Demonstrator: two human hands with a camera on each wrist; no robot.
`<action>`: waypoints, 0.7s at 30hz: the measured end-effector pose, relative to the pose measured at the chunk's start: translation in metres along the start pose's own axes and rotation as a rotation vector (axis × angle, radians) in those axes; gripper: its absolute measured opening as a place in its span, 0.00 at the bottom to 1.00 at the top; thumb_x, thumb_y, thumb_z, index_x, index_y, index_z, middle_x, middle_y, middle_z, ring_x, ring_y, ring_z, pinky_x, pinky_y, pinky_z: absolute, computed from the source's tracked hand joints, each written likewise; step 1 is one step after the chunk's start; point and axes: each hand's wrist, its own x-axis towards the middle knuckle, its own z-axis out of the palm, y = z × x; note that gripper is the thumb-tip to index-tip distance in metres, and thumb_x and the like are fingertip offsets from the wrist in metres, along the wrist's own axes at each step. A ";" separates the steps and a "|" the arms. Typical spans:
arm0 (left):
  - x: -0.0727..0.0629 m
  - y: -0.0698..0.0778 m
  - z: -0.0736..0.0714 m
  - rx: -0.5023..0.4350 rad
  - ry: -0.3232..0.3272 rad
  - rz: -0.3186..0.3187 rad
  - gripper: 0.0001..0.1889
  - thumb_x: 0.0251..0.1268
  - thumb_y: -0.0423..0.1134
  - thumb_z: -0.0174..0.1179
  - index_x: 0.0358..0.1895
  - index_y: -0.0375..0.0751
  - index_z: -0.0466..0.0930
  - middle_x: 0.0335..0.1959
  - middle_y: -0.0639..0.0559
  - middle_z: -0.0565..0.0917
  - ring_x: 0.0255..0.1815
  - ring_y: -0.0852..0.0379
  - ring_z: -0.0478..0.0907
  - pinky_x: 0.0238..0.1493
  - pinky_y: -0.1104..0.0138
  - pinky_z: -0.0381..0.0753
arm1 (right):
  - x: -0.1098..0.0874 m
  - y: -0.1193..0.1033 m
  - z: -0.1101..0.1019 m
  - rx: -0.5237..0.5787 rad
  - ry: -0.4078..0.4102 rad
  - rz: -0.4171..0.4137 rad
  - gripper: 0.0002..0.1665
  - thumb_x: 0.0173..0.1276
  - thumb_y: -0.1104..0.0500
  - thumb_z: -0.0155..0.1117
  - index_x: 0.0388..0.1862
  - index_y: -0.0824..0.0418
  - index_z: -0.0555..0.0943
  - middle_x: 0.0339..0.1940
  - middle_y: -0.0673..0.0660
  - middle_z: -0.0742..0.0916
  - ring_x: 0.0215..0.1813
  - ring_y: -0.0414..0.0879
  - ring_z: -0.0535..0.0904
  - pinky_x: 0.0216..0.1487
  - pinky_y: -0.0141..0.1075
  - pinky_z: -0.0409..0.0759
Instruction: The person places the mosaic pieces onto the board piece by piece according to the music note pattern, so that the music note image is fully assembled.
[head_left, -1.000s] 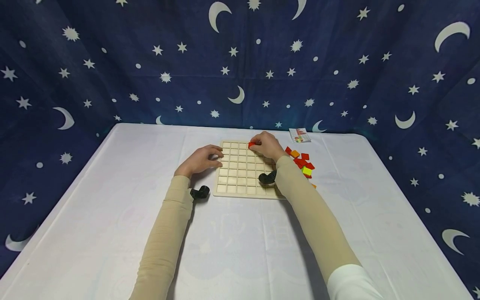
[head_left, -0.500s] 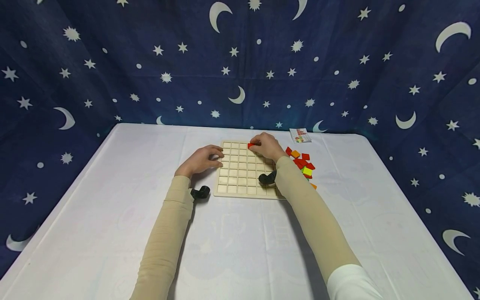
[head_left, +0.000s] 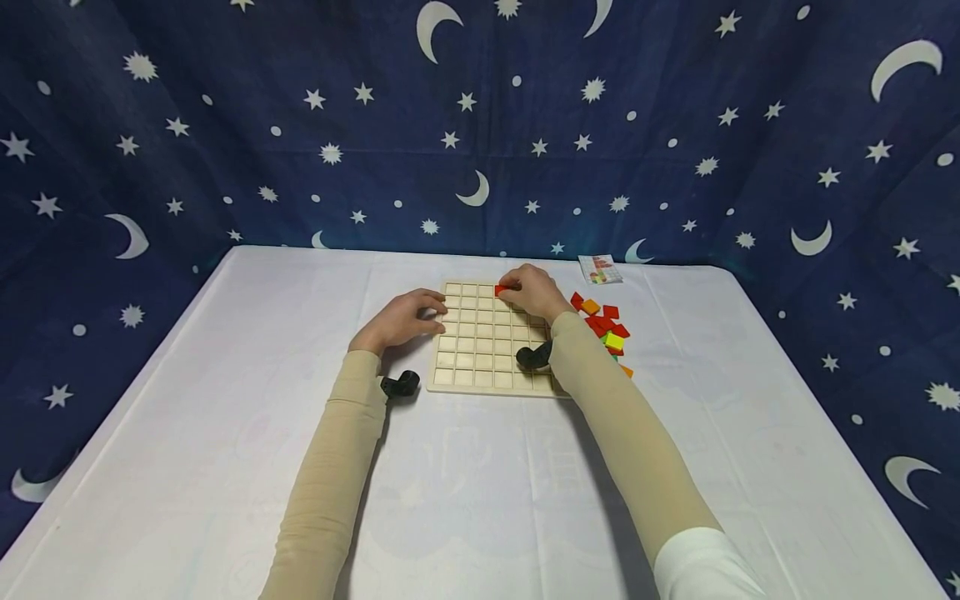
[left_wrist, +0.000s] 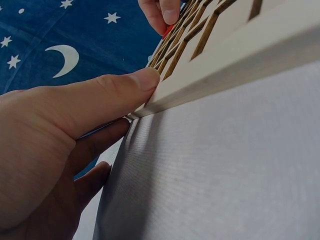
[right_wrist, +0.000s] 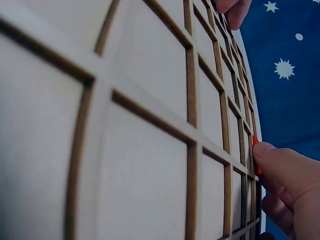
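A pale wooden grid board (head_left: pixel 467 343) lies on the white-covered table. At its far row, the right hand (head_left: pixel 534 292) pinches a small red tile (head_left: pixel 500 291) between thumb and fingers. The right wrist view shows the thumb against the tile's face (right_wrist: pixel 256 152), low in a cell at the board's far edge. On the opposite side, the left hand (head_left: pixel 401 321) rests with relaxed fingers along the board's left edge. Its thumb (left_wrist: pixel 145 79) touches the top of the rim in the left wrist view, the other fingers lying beside the edge.
Right of the board, partly behind the right forearm, is a loose pile of red tiles (head_left: pixel 601 324), with an orange tile (head_left: pixel 591 307) and a yellow tile (head_left: pixel 614 342). A printed card (head_left: pixel 600 269) lies behind it. A dark starry cloth (head_left: pixel 480 125) hangs behind the table.
The red tile has shifted very slightly to the left under the right fingers. The left hand stays in place at the board's edge.
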 end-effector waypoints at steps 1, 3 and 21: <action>0.000 0.000 0.000 -0.002 0.000 0.000 0.19 0.63 0.39 0.67 0.56 0.35 0.81 0.68 0.43 0.71 0.71 0.44 0.63 0.73 0.55 0.60 | 0.000 0.000 0.000 0.004 -0.001 0.000 0.19 0.71 0.58 0.63 0.58 0.64 0.81 0.55 0.61 0.80 0.56 0.54 0.76 0.60 0.47 0.76; 0.000 0.000 0.000 -0.008 -0.002 0.002 0.19 0.63 0.39 0.67 0.56 0.35 0.81 0.68 0.42 0.71 0.71 0.44 0.63 0.73 0.54 0.60 | 0.000 0.000 0.000 0.004 -0.002 0.003 0.19 0.71 0.58 0.63 0.58 0.64 0.81 0.55 0.61 0.81 0.56 0.54 0.76 0.61 0.47 0.75; 0.001 0.000 0.000 0.003 -0.006 -0.002 0.20 0.64 0.40 0.67 0.57 0.35 0.80 0.68 0.43 0.71 0.72 0.44 0.62 0.73 0.54 0.60 | -0.012 0.012 -0.019 -0.011 0.038 0.027 0.20 0.73 0.57 0.61 0.60 0.63 0.80 0.57 0.62 0.80 0.56 0.56 0.76 0.58 0.49 0.77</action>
